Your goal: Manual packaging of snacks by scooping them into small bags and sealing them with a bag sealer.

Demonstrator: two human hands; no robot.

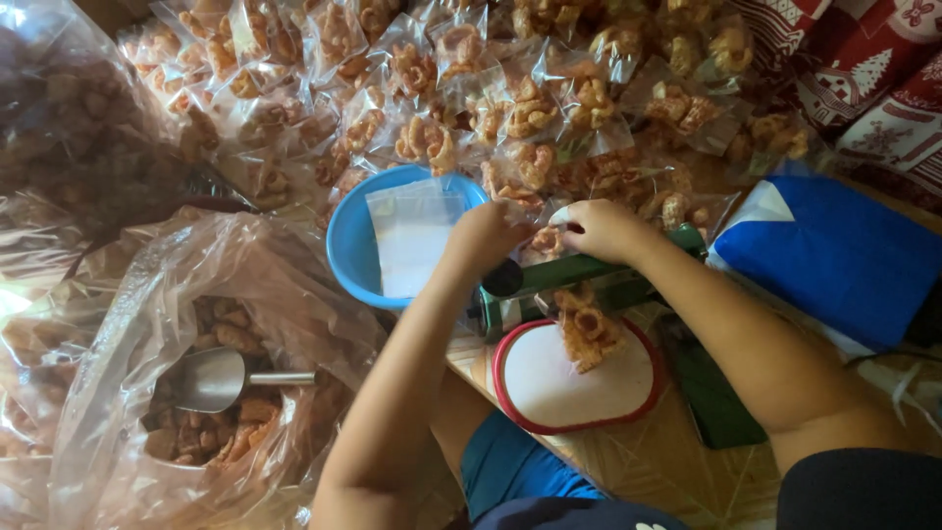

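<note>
Fingers of left hand (488, 236) and right hand (599, 228) pinch a filled snack bag (586, 329) across the green sealer (589, 280). Best kept flat, taut, crumbs off the seam.

Small clear snack bag (586, 332) filled with orange-brown fried curls, lying across the green heat sealer (589, 280), open end pinched beyond the sealer bar, filled end resting on the white red-rimmed lid (549, 388), near its far edge.
</note>
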